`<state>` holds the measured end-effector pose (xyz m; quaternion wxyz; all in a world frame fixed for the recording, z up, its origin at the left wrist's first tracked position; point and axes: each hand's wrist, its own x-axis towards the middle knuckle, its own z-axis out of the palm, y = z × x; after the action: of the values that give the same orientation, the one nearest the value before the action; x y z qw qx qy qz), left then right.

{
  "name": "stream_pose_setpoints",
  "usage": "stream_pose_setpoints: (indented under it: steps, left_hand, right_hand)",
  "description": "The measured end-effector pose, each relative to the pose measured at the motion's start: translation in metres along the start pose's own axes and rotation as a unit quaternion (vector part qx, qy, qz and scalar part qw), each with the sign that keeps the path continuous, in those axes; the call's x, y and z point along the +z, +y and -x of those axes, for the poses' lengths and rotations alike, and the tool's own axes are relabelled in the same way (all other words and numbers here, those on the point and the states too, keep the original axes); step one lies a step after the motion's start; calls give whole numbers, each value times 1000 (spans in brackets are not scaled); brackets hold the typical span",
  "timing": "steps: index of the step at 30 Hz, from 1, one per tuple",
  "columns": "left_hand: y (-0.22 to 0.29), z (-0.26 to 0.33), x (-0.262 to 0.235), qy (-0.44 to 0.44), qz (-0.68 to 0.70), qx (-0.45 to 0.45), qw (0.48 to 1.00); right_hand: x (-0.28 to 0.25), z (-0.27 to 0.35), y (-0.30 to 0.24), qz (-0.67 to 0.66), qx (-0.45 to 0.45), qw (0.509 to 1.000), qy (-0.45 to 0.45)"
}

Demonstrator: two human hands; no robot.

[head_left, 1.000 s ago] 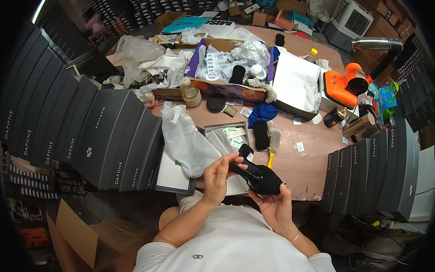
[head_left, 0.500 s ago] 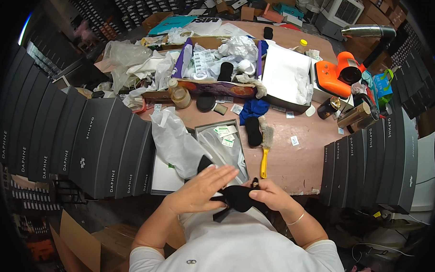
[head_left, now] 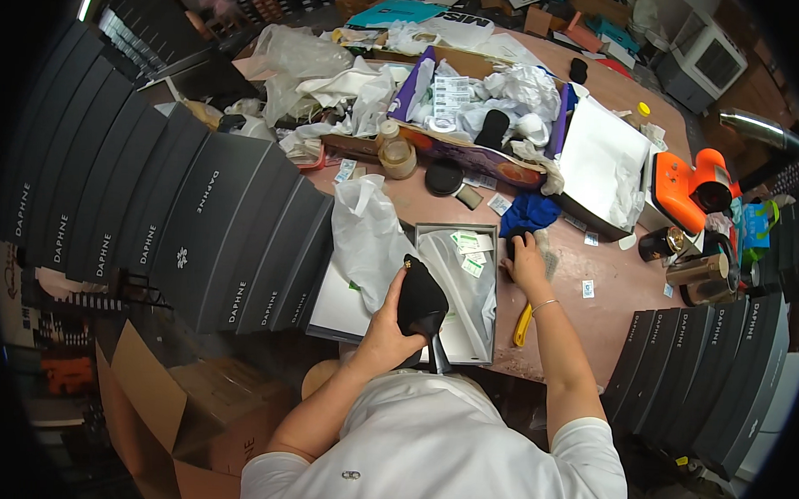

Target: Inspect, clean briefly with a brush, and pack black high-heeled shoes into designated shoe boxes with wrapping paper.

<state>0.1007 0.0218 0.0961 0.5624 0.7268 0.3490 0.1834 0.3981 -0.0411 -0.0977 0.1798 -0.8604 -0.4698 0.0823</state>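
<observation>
My left hand (head_left: pixel 383 337) is closed round a black high-heeled shoe (head_left: pixel 424 299), held over the near edge of the table. A small gold ornament shows on the shoe, and its heel points toward my body. My right hand (head_left: pixel 529 270) reaches out over the table, its fingers closed on a black oval pad (head_left: pixel 518 234) that they partly cover. Under and beside that hand lies a brush with a yellow handle (head_left: pixel 522 326); its bristles are partly hidden. A crumpled blue cloth (head_left: pixel 530 212) touches the far side of the pad.
An open grey shoebox (head_left: pixel 493 297) with white tissue and green-white slips stands between my arms. Stacked dark shoeboxes (head_left: pixel 233 235) rise on the left, more shoeboxes (head_left: pixel 703 374) on the right. Farther back are a purple carton (head_left: pixel 473 155), a bottle (head_left: pixel 396 157) and an orange device (head_left: pixel 679 193).
My right hand has let go of the shoe and moved forward to the black pad. The shoe now stays in my left hand alone, turned more upright. The whole view has swung left.
</observation>
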Motion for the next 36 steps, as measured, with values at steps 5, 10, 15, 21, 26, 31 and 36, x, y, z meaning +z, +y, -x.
stream_pose_setpoints:
  steps: [5, 10, 15, 21, 26, 31, 36]
  left_hand:
    - [-9, -5, -6, 80, 5, 35, 996]
    - [-22, 4, -6, 130, 32, 65, 989]
    - [-24, -1, 10, 107, 97, 78, 986]
    - [-20, -12, -21, 76, 66, 121, 988]
    - [-2, -10, -21, 93, 9, 207, 974]
    - [-16, -2, -2, 38, 23, 167, 985]
    - [6, -7, -16, -77, 484, 14, 871]
  right_hand:
    - [-6, 4, 1, -203, 26, 976, 73]
    - [-167, 83, -121, -437, -188, 879, -36]
    - [-160, 130, -168, -329, -389, 857, -75]
    - [-156, 161, -148, -365, -342, 846, -185]
    - [-206, 134, -144, -428, -291, 856, 6]
    - [-180, 136, -185, -399, -366, 838, -65]
    - [-164, 167, -144, -467, -232, 832, -189]
